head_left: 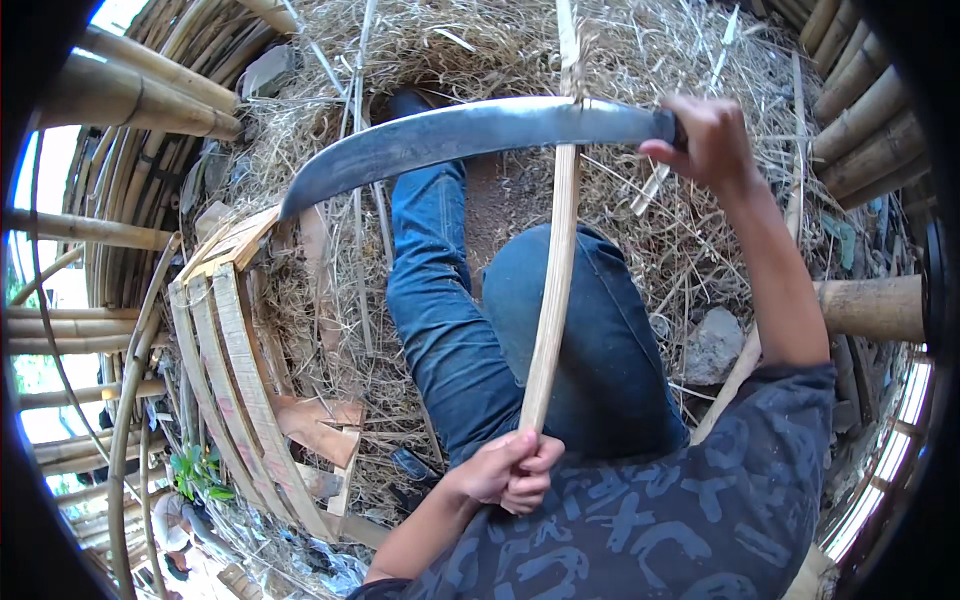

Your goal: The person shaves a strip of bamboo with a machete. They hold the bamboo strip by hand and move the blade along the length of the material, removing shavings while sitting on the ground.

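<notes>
- Left hand (510, 472), lower centre of the frame: closing in a fist around the near end of a split bamboo strip, thumb uppermost.
- Right hand (710, 140), upper right: curling its fingers around the dark handle of a machete.
- Machete (420, 140), broad curved steel blade: spanning the upper centre, its tip pointing left, its blade crossing over the strip.
- Bamboo strip (557, 280), pale, long and narrow: running from the left hand up to the top edge, passing in front of a jeans-clad knee (525, 290); fraying just above the blade.
- Slatted wooden crate (243, 350), left of centre: standing on the straw, its slats facing left; whether it is holding anything, cannot tell.
- Flat wood offcuts (315, 425), lower left: lying just beside the crate's slats.
- Straw (340, 270): covering much of the ground.
- Grey stone (712, 347), right of centre: resting among the straw.
</notes>
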